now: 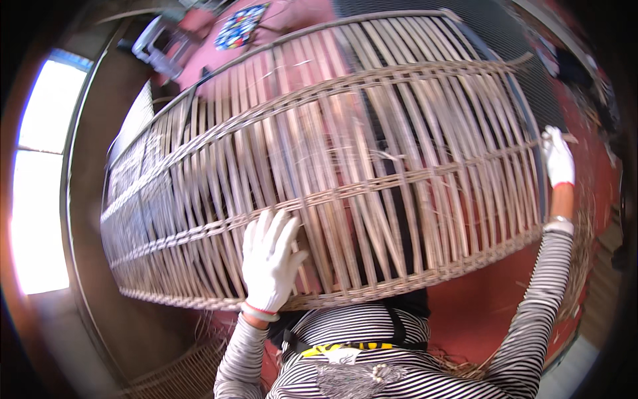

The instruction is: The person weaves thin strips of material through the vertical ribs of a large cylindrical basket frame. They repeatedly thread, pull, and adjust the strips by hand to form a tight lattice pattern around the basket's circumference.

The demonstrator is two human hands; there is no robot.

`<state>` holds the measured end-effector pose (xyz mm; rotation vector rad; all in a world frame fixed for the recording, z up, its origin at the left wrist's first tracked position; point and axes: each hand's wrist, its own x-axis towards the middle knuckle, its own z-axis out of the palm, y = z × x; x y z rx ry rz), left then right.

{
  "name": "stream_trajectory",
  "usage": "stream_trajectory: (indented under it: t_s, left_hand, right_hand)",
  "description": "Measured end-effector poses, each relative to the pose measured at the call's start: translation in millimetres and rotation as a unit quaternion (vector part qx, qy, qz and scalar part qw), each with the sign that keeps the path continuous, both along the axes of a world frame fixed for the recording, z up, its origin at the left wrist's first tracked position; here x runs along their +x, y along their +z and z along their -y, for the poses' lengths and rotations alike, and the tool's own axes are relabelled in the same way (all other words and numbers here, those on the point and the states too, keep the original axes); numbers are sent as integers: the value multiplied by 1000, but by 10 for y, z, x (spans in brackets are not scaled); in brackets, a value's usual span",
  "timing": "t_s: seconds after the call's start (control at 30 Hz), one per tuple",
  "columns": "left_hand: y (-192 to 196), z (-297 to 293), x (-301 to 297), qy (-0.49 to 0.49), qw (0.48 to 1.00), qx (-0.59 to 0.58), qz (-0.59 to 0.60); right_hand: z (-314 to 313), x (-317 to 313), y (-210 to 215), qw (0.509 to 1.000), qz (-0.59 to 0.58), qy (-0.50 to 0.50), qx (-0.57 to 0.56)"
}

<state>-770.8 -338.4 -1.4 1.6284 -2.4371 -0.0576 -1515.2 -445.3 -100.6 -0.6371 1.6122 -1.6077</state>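
A large woven wicker panel (345,189) lies across my front, its slats running away from me and bound by several braided cane bands. My left hand (269,263), in a white glove with a red cuff, rests flat on the slats near the panel's front edge, fingers stretched out. At the right edge my right hand (559,159), gloved the same way, is closed on a cane strand (570,138) that sticks out at the end of a band. The panel's slats are partly smeared by motion.
A pale plastic chair (156,46) and a brightly patterned cloth-topped stool (240,26) stand at the far left. Loose cane scraps (581,249) litter the red floor (492,299) on the right. Another woven piece (179,372) lies at the lower left. A dark ribbed mat (531,73) is beyond the panel.
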Motion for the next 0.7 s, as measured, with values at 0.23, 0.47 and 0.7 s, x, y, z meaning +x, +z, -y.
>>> stream_trajectory:
  t_s: [0.23, 0.47, 0.7]
  left_hand:
    - [28, 74, 48, 8, 1000, -22, -15]
    - [52, 109, -56, 12, 997, 38, -72]
    - [33, 252, -200, 5, 998, -12, -66]
  right_hand:
    - [81, -1000, -393, 990, 143, -2, 16]
    - [152, -474, -55, 995, 65, 65, 33]
    - [-31, 837, 625, 998, -8, 23, 62]
